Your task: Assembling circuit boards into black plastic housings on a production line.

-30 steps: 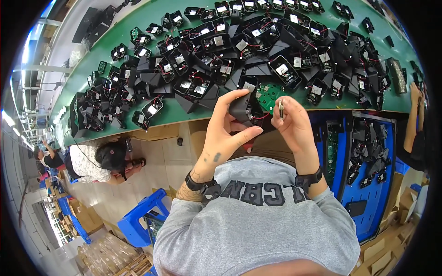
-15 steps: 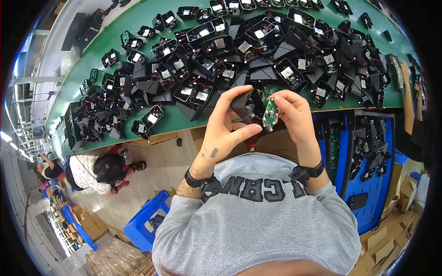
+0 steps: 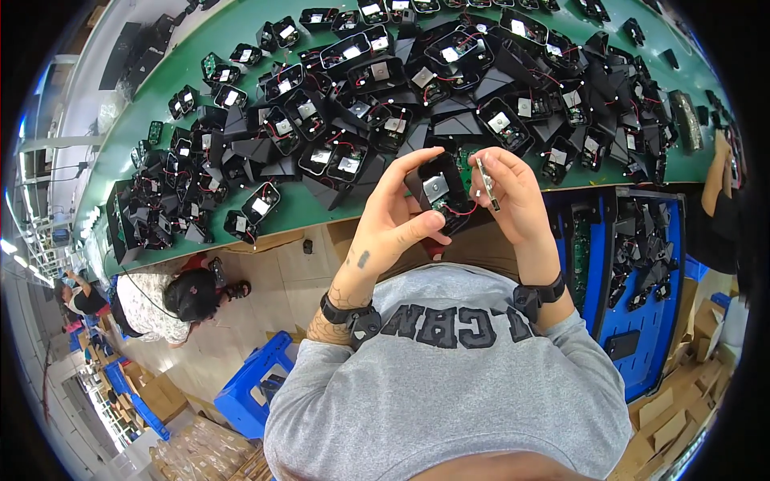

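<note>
My left hand (image 3: 391, 218) is wrapped round a black plastic housing (image 3: 420, 186), its open side tilted toward me and to the right. Inside the housing sit a silvery square part and a red wire that runs out at the right. Between the thumb and fingers of my right hand (image 3: 516, 192) is a green circuit board (image 3: 486, 186), now turned nearly edge-on beside the housing, a small gap apart. Whether the wire joins the board cannot be made out. Both hands are just in front of the bench's near edge.
Many similar black housings (image 3: 350, 164) with wires are heaped on the green bench (image 3: 309, 210). Blue crates (image 3: 634, 377) holding boards and housings stand at the right. At left a person (image 3: 164, 301) bends low near a blue bin (image 3: 245, 393). Another person's arm (image 3: 714, 180) reaches in at far right.
The housing has turned in my left hand, so its inside with the silvery part and red wire now shows. My right hand has rotated the board from face-on to nearly edge-on.
</note>
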`<state>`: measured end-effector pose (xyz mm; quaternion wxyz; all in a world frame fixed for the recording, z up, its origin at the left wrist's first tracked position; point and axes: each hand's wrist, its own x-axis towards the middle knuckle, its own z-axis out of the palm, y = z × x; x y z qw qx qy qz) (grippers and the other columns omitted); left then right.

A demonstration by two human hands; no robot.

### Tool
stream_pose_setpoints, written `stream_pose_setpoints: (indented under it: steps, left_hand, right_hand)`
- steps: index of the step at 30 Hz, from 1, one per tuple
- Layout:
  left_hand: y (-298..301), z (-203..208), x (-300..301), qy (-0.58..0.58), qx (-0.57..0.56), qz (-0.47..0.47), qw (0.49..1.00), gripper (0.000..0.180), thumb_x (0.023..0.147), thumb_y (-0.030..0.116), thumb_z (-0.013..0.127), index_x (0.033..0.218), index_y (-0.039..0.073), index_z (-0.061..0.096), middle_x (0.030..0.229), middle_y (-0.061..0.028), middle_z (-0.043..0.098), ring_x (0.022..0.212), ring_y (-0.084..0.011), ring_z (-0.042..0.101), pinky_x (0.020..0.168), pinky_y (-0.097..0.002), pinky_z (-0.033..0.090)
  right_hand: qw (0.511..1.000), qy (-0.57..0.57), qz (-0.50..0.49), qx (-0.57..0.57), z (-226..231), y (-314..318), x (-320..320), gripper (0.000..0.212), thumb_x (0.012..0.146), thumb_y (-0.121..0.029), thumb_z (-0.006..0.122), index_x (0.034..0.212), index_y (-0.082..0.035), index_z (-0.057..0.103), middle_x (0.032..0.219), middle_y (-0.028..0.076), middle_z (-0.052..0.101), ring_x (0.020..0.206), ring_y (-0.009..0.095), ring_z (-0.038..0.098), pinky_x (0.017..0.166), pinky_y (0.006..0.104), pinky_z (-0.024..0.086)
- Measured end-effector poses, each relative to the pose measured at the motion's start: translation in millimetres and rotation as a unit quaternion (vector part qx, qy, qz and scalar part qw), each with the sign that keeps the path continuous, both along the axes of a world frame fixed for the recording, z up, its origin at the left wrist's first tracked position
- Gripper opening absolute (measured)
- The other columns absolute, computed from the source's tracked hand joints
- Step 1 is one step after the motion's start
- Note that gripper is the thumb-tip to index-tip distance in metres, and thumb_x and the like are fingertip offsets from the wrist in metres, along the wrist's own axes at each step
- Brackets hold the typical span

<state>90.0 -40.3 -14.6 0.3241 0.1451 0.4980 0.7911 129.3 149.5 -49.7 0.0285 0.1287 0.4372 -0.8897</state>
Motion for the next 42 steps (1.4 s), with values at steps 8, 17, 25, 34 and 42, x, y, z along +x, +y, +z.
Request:
stream_pose_setpoints:
  steps: [8, 17, 25, 34, 42]
  left_hand:
    - [0.3, 0.0, 0.2, -0.014, 0.000, 0.002, 1.000, 0.067, 0.081, 0.003, 0.069, 0.140, 0.005, 0.036, 0.123, -0.0123, 0.045, 0.097, -0.0182, 0.060, 0.068, -0.0317, 0.060]
    - [0.2, -3.9, -0.7, 0.006, -0.014, 0.003, 1.000, 0.066, 0.083, 0.006, 0.068, 0.140, 0.006, 0.035, 0.121, -0.0128, 0.047, 0.099, -0.0180, 0.059, 0.068, -0.0314, 0.060]
    - [11.3, -6.7, 0.5, -0.091, -0.038, -0.056, 0.994, 0.068, 0.087, 0.011, 0.062, 0.143, 0.009, 0.023, 0.109, -0.0157, 0.054, 0.081, -0.0241, 0.069, 0.050, -0.0255, 0.056]
    - [20.9, -15.0, 8.4, -0.001, -0.055, 0.069, 0.996, 0.069, 0.081, -0.003, 0.066, 0.137, 0.008, 0.027, 0.114, -0.0114, 0.051, 0.087, -0.0157, 0.062, 0.060, -0.0249, 0.056]
    - [26.8, -16.8, 7.6, 0.141, -0.098, 0.104, 0.980, 0.063, 0.081, -0.002, 0.066, 0.134, 0.008, 0.035, 0.118, -0.0070, 0.048, 0.101, -0.0124, 0.057, 0.085, -0.0253, 0.051]
  right_hand:
    - [0.999, 0.001, 0.019, 0.030, -0.2, -3.9, -0.3, 0.022, 0.095, -0.022, 0.056, 0.097, -0.002, 0.063, 0.070, -0.001, 0.059, 0.058, 0.005, 0.055, 0.055, 0.0189, 0.044]
    - [0.998, 0.023, 0.038, 0.037, -5.7, 0.3, 3.1, 0.016, 0.093, -0.016, 0.060, 0.097, -0.001, 0.065, 0.080, 0.001, 0.065, 0.069, 0.005, 0.060, 0.060, 0.0194, 0.048]
    - [0.896, 0.198, -0.062, 0.393, 14.0, -0.6, -3.7, 0.012, 0.082, -0.001, 0.068, 0.094, 0.001, 0.069, 0.080, 0.005, 0.064, 0.075, 0.011, 0.059, 0.068, 0.0213, 0.045]
    - [0.808, 0.281, -0.158, 0.493, 15.6, -0.2, 6.9, 0.025, 0.067, 0.004, 0.074, 0.091, -0.001, 0.069, 0.090, 0.008, 0.063, 0.085, 0.021, 0.059, 0.076, 0.0300, 0.047]
    - [0.803, 0.256, -0.180, 0.508, 3.8, -19.8, 9.1, 0.016, 0.069, 0.003, 0.074, 0.084, -0.001, 0.069, 0.084, 0.007, 0.063, 0.085, 0.020, 0.058, 0.075, 0.0291, 0.046]
